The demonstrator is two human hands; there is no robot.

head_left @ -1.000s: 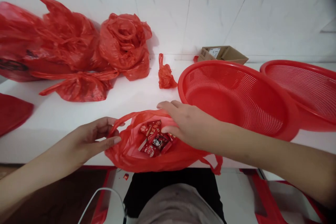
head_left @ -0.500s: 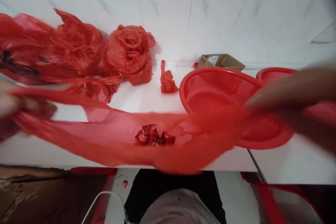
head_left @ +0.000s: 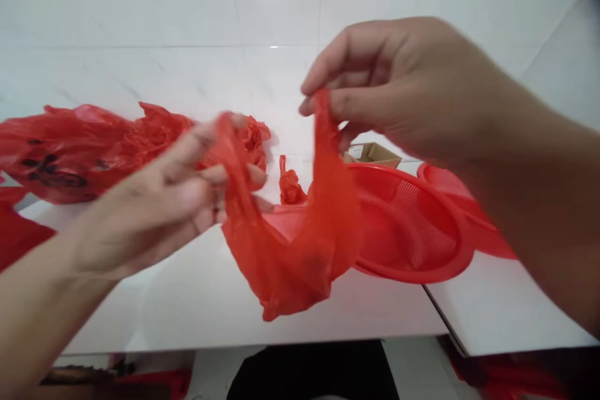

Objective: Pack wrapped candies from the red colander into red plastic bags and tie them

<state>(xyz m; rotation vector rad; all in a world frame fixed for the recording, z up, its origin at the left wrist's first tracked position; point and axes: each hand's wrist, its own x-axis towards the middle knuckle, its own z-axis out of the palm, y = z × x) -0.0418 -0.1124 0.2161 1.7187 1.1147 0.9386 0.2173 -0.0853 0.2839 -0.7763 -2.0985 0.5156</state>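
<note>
A small red plastic bag (head_left: pixel 290 250) hangs in the air above the white table (head_left: pixel 197 300), held up by its two handles. My left hand (head_left: pixel 164 200) is closed on the left handle. My right hand (head_left: pixel 398 87) pinches the right handle between thumb and fingers, a little higher. The bag's bottom bulges and sags; its contents are hidden by the plastic. Behind the bag sits a red mesh basket (head_left: pixel 412 225).
Several crumpled red plastic bags (head_left: pixel 70 150) lie at the back left against the white tiled wall. A small knotted red bag (head_left: pixel 289 184) stands mid-table. A second red basket (head_left: pixel 454 200) and a small cardboard box (head_left: pixel 372 153) lie to the right.
The bag was lying open on the table showing small red packets; both hands stretched it wide by the handles, then lifted it and brought the handles together. The camera tilted upward.
</note>
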